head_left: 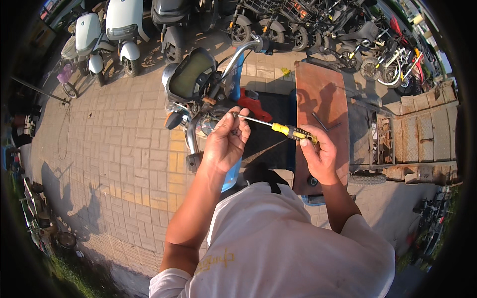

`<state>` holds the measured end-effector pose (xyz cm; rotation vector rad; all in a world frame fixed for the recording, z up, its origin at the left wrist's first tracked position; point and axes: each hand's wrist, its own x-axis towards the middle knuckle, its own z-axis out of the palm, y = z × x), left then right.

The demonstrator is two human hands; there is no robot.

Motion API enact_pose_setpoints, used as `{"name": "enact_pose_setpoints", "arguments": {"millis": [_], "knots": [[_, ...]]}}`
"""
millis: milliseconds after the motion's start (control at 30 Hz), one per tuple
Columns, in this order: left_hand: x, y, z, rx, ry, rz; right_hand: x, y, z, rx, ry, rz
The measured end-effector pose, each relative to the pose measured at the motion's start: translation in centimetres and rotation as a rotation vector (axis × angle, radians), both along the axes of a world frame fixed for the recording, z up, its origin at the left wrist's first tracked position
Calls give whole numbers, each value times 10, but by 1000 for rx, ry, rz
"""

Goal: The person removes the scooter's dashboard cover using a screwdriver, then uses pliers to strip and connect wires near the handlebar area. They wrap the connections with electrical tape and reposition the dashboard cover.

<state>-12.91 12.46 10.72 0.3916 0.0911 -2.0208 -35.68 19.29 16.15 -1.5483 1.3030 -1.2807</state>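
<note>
My left hand (227,139) is raised beside the scooter's handlebar, fingers pinched at the metal tip of a screwdriver; whatever small piece sits there is too small to make out. The screwdriver has a yellow and black handle (283,128), held by my right hand (318,156) over a reddish board (319,82). A thin bent metal tool (320,121) lies on that board. Behind my hands stand the scooter's dashboard (191,77) and curved handlebar (240,51), with a red object (254,107) just right of them.
Parked scooters (118,25) and bicycles (390,67) line the back. At right is a rusty flatbed cart (427,134) with a wheel (367,178). Brick paving (114,144) spreads to the left. More vehicles (35,218) stand at the lower left edge.
</note>
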Motion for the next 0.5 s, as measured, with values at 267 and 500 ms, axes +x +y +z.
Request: {"name": "enact_pose_setpoints", "arguments": {"millis": [267, 500], "knots": [[-7, -13, -2, 27, -243, 146, -28, -61, -11, -334, 335, 211], [-18, -19, -6, 80, -526, 268, -35, -90, -50, 427, -229, 456]]}}
